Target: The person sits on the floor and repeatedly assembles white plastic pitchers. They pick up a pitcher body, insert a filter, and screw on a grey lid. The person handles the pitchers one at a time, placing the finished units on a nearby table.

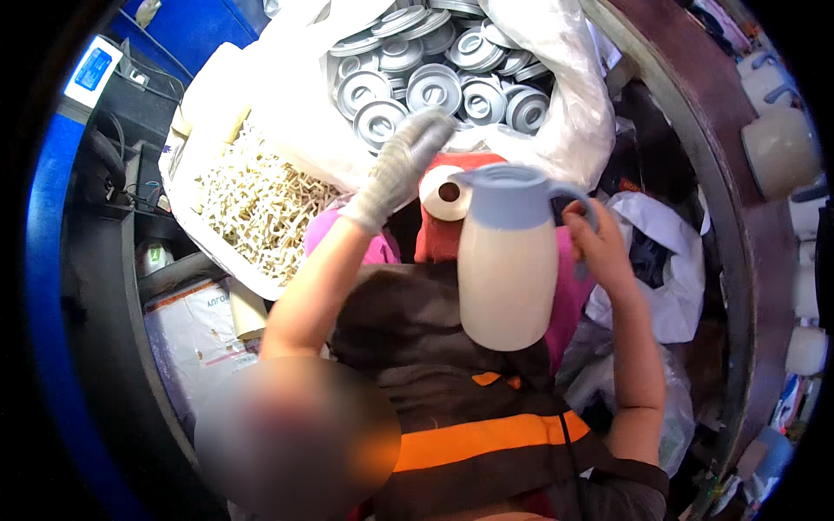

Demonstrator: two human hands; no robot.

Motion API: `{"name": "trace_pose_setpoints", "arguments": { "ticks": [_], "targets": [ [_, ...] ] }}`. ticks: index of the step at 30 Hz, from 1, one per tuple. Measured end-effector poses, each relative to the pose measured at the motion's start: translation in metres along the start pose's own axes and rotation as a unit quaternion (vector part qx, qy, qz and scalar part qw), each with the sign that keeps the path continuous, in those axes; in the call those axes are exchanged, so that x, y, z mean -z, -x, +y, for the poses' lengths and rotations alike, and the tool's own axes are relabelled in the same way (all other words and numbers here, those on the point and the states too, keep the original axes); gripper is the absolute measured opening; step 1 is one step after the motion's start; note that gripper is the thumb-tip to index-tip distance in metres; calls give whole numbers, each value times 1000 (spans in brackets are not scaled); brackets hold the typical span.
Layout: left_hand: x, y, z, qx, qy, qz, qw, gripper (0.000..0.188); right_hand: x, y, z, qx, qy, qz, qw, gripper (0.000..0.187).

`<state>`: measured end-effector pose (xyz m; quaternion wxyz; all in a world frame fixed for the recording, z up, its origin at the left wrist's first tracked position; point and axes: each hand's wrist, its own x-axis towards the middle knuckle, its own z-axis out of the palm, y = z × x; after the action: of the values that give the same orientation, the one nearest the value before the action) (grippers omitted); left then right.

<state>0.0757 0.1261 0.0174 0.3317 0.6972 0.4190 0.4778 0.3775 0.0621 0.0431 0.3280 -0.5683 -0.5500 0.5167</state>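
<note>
My right hand (592, 243) is closed round the blue-grey handle of a vacuum jug (508, 278). The jug has a cream body and a blue-grey top, and stands upright over my lap. My left hand (407, 156), in a pale glove, reaches forward with its fingers stretched out and slightly blurred. It is at the near edge of a white plastic bag (578, 113), close to the many grey round ringed parts (434, 89) inside; nothing shows in its fingers. Left of the jug is a white roll (445, 193) with a dark hole, against a red surface (434, 239).
A white sack (221, 247) of small cream-coloured pieces (256, 200) stands at the left. At the right is another white bag (682, 278) with dark contents. Several cream jugs (780, 154) line the shelf beyond a dark curved edge (738, 260).
</note>
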Motion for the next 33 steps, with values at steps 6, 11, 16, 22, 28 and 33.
{"name": "trace_pose_setpoints", "arguments": {
  "ticks": [6,11,16,22,28,33],
  "targets": [
    [16,19,42,217,6,-254,942,41,-39,-47,-45,-17,90,-174,981,32],
    [14,36,-25,288,182,-161,926,44,-50,-152,-75,299,381,63,873,58],
    [13,30,-42,200,169,-207,943,52,-27,-296,-58,369,750,254,486,79],
    [-6,28,-80,-26,-30,-272,962,20,-6,-345,-37,94,697,181,688,46],
    [7,9,-73,-18,18,-254,967,34,-40,-265,-63,175,376,180,892,34],
    [16,9,-53,261,157,-229,924,38,5,-151,-27,216,310,162,912,33]
  ]
}}
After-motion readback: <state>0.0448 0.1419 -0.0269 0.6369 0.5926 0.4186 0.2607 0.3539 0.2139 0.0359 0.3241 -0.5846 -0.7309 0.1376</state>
